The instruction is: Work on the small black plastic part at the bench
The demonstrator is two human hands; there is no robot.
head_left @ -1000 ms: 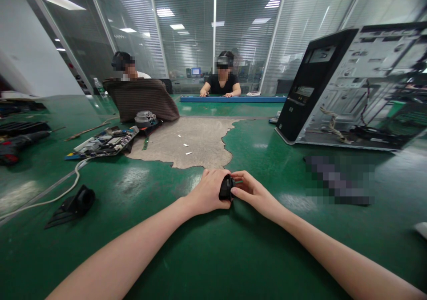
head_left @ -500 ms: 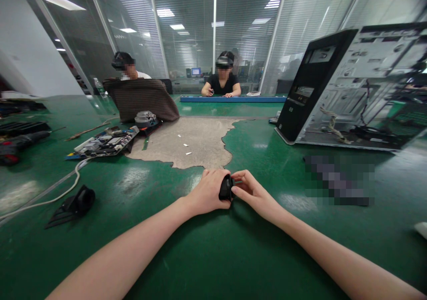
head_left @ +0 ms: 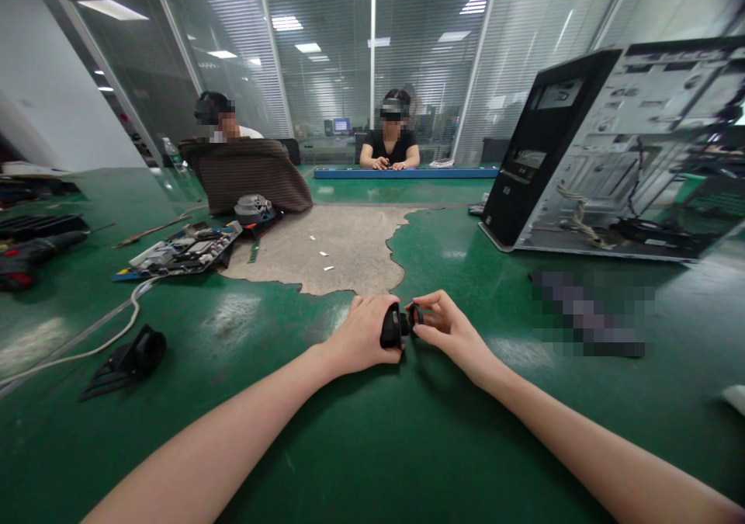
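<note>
My left hand (head_left: 364,330) is closed around a black hollow plastic piece (head_left: 391,327), its open, rounded end facing right. Between the thumb and fingers of my right hand (head_left: 445,324) is a small black ring-shaped part (head_left: 415,319). A short dark stub (head_left: 406,324) lies between the two black pieces; I cannot tell which one it belongs to. Both hands are low over the green table, close together in front of me. My left palm hides much of the larger piece.
A black funnel-shaped part (head_left: 145,351) lies at left beside a white cable (head_left: 116,338). Behind are a circuit board (head_left: 186,248), a torn grey-brown patch (head_left: 343,237) and a brown textured panel (head_left: 244,175). An opened computer case (head_left: 559,151) stands at right. Two people sit across the table.
My right hand has moved slightly right, drawing the ring-shaped part away from the larger black piece, so a gap shows. My left hand has hardly moved.
</note>
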